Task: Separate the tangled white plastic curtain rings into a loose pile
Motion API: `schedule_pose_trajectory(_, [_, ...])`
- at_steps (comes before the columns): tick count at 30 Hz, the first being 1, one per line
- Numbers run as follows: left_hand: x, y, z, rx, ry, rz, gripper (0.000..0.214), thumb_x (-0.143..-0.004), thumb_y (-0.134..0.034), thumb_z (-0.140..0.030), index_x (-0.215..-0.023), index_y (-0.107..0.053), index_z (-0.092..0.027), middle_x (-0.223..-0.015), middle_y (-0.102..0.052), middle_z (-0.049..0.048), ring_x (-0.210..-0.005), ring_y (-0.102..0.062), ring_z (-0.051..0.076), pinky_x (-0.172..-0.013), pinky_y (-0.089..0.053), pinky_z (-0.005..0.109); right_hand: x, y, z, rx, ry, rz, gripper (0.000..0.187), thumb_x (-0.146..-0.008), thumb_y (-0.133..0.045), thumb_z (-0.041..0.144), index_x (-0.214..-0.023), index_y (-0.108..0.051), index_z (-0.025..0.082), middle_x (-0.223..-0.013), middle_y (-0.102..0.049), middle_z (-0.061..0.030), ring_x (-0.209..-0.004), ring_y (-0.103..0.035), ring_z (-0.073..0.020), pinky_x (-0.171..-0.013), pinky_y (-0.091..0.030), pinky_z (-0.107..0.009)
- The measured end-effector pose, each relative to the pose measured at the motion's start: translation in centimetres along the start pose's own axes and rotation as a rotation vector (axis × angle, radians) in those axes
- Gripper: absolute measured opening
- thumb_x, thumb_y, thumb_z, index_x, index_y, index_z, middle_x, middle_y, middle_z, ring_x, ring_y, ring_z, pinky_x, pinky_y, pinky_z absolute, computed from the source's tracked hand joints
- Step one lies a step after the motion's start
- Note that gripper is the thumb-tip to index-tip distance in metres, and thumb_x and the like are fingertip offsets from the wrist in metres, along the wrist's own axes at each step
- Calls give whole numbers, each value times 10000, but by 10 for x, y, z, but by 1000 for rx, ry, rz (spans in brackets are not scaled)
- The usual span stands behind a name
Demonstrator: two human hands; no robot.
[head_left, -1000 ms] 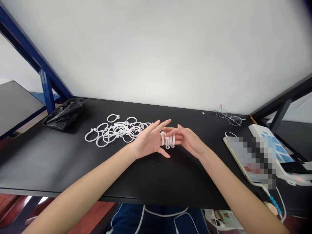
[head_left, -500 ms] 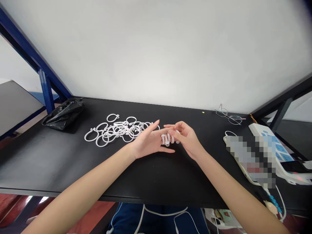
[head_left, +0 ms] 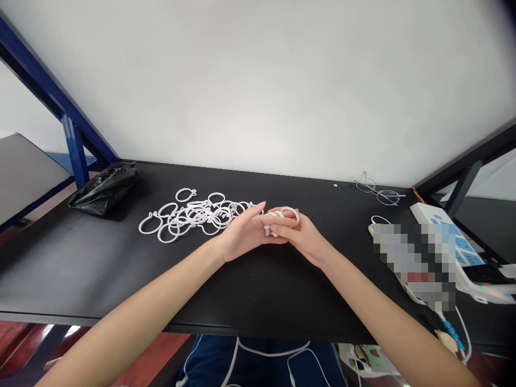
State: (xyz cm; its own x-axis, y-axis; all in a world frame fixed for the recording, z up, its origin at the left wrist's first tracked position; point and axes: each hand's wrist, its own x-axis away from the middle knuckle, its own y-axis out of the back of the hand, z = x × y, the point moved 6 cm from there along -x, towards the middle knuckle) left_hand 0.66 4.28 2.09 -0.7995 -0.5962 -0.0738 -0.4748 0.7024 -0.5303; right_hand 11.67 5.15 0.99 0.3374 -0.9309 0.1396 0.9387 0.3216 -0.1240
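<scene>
My left hand (head_left: 237, 236) reaches over the black table with its thumb raised and its fingers pointing right. Several white plastic curtain rings (head_left: 275, 231), each with a small eyelet, are looped around those fingers. My right hand (head_left: 305, 236) meets it from the right, closed on the rings at the left fingertips, its thumb pressed on them. One ring (head_left: 297, 216) stands out at the right end of this bunch. The overlapping hands hide part of the left fingers. Left of the hands lies a loose pile of the same curtain rings (head_left: 197, 216).
On the black table (head_left: 250, 301) a crumpled black plastic bag (head_left: 104, 189) lies at the far left. Eyeglasses (head_left: 379, 192) rest at the back right. Nearer are a blurred phone (head_left: 415, 263) with a cable and a white power strip (head_left: 455, 242). A pale wall stands behind.
My right hand has moved slightly left, further over the left fingers, and grips the rings there. The left fingers have drawn together, and one ring now shows upright above the right hand.
</scene>
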Motion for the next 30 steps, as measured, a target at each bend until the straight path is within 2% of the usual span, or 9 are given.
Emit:
schedule_pose_trajectory(2, [1,-2,-2,-8,-11,25,633,-949,-281,-583,-1208,-678,-163,-1475,-432,109,-1350,-325,341,-1101,-273,499,0,-1,1,24,25,26,258,-693,-816,335,-858,-663,208,-870,-629,5,-913,-610,-168,-838,-505,-326])
schedule_pose_trajectory(6, [3,-6,-4,19,-15,49,603,-949,-292,-580,-1349,-564,-221,-1511,-394,105,-1355,-340,346,-1084,-285,524,-1,-2,0,61,3,84,276,-680,-819,308,-894,-687,194,-822,-656,-7,-872,-635,-191,-837,-520,-372])
schedule_pose_trajectory(11, [3,-6,-4,18,1,31,613,-937,-319,-604,-1403,-498,-249,-1547,-339,95,-1376,-321,353,-1078,-302,528,2,-8,4,-16,-4,204,254,-714,-797,325,-925,-703,220,-925,-680,-25,-974,-627,-206,-907,-505,-392])
schedule_pose_trajectory(14, [3,-5,-2,14,7,36,637,-921,-323,-638,-1424,-465,-273,-1558,-320,81,-1379,-317,352,-1075,-308,531,2,-8,3,-46,-19,159,245,-737,-777,380,-908,-706,221,-912,-682,-28,-939,-638,-201,-876,-521,-378])
schedule_pose_trajectory(16, [3,-5,-1,18,24,45,665,-909,-324,-660,-1432,-455,-270,-1549,-337,87,-1363,-341,355,-1076,-299,534,1,-6,0,-9,-29,125,231,-731,-785,347,-895,-707,204,-873,-682,-28,-912,-646,-199,-858,-528,-367])
schedule_pose_trajectory(19, [2,-4,0,56,33,41,718,-892,-303,-695,-1417,-475,-236,-1526,-373,110,-1352,-357,361,-1088,-268,528,1,-6,-3,45,-40,150,245,-704,-802,257,-919,-706,187,-872,-691,-29,-928,-656,-204,-880,-528,-380])
schedule_pose_trajectory(23, [2,-3,-4,120,3,16,772,-879,-259,-726,-1364,-532,-192,-1502,-404,136,-1341,-372,370,-1086,-268,518,1,-4,-2,75,-52,194,379,-684,-811,213,-1042,-688,195,-984,-707,-41,-977,-667,-213,-933,-518,-420])
schedule_pose_trajectory(27, [2,-1,-5,131,-3,-6,800,-874,-249,-737,-1316,-570,-152,-1380,-527,179,-1247,-474,359,-1032,-341,501,2,-4,2,90,-82,273,426,-696,-816,254,-1094,-672,208,-1028,-709,-40,-1017,-670,-220,-972,-497,-438])
schedule_pose_trajectory(30, [1,2,-5,121,-14,-25,796,-873,-262,-735,-1264,-609,-134,-1277,-590,190,-1121,-553,320,-940,-435,458,2,1,5,77,-51,250,439,-717,-810,312,-1122,-667,219,-1003,-703,-33,-1012,-659,-208,-958,-501,-416])
